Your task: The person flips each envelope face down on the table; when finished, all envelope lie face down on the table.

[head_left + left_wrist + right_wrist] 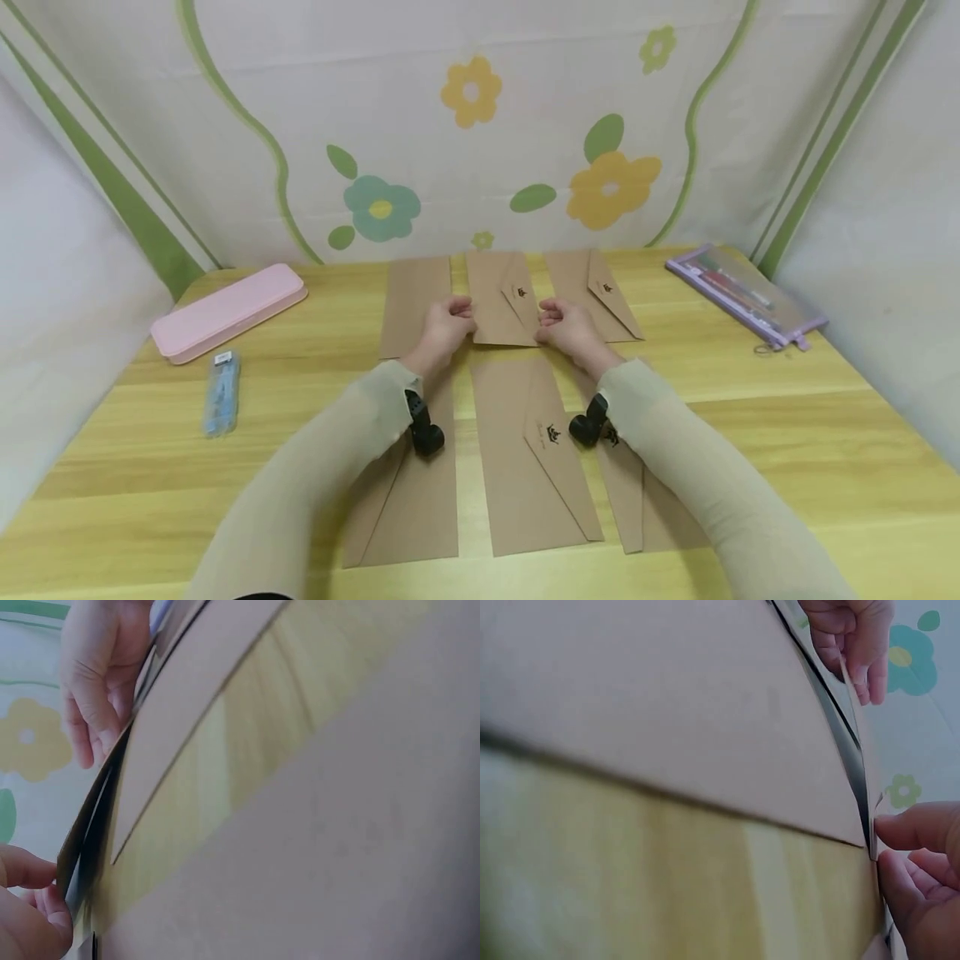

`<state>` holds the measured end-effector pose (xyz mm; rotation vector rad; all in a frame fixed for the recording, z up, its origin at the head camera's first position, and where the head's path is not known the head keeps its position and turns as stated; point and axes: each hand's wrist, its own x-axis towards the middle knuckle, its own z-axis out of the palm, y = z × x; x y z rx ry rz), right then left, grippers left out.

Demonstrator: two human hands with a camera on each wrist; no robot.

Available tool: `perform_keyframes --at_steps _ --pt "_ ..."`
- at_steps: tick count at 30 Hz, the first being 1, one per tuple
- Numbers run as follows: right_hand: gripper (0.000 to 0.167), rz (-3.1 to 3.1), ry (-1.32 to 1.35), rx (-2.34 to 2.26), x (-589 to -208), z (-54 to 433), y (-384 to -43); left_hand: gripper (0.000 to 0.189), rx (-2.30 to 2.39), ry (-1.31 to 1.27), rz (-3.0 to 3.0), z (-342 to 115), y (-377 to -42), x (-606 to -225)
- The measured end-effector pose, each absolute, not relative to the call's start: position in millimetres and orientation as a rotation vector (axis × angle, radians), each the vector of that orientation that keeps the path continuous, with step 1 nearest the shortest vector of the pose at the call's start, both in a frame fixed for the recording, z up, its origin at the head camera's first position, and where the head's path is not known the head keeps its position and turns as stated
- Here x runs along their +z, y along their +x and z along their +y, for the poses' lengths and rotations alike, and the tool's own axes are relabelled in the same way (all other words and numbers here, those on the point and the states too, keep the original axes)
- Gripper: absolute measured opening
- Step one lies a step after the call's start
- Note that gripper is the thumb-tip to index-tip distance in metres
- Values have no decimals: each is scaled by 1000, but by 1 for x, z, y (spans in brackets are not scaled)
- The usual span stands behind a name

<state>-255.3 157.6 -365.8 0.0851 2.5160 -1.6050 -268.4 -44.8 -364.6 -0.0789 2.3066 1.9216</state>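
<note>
Both hands hold a brown paper envelope (491, 300) in the middle of the back row, its near edge raised slightly off the table. My left hand (444, 329) pinches its left edge between thumb and fingers, seen close in the left wrist view. At the right edge, my right hand (570, 329) pinches it the same way, thumb against fingers in the right wrist view. A pointed flap with a small black crown print shows on its right side. Flanking it lie a back left envelope (412, 292) and a back right envelope (573, 279).
Nearer me lie a left envelope (431, 508), a middle envelope (506, 475) and a right envelope (626, 500), partly under my forearms. A pink case (228, 312) and a small blue packet (222, 396) are at left. A purple-edged clear pouch (742, 292) with pens lies right.
</note>
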Motion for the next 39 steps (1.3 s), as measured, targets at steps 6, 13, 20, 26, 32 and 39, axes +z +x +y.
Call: perform_keyframes --at_steps 6,13,20,26,32,39 --pt "63 2530 68 -1584 -365 155 -255 47 2102 -103 2188 -43 -269 -365" --pt "62 2484 60 -1590 -362 149 -254 44 2227 -131 2066 -45 -270 -359" --pt "55 2458 29 -1619 -358 141 -253 43 2277 -104 1989 -50 -271 -347" --pt "47 2438 13 -1632 -360 134 -254 41 2316 -85 1907 -50 -269 -342" --pt "42 2418 -7 -1677 -364 128 -254 36 2302 -66 1872 -49 -267 -335" --pt "41 2349 -15 -1773 -366 121 -256 36 2288 -53 1831 -42 -268 -325"
